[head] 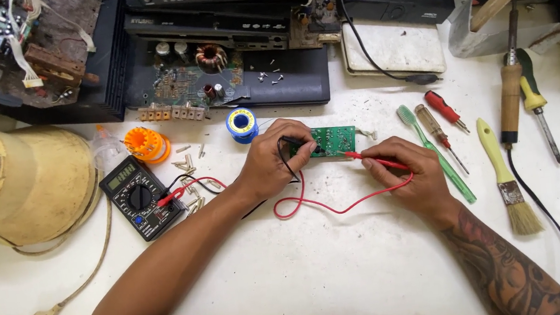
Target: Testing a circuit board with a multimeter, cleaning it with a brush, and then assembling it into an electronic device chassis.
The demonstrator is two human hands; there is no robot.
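Green circuit board (333, 141), red probe (377, 161) w/ red lead (339, 206), blk multimeter (141, 197), orange spool (147, 144), green toothbrush (434, 153).

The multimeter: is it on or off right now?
Cannot tell. The multimeter lies face up with both leads plugged in, but its display is too small to read and the dial position is unclear.

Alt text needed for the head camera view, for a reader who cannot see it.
Left hand presses a black probe and right hand a red probe onto a small green circuit board on a white table. A black multimeter lies left, hand tools right.
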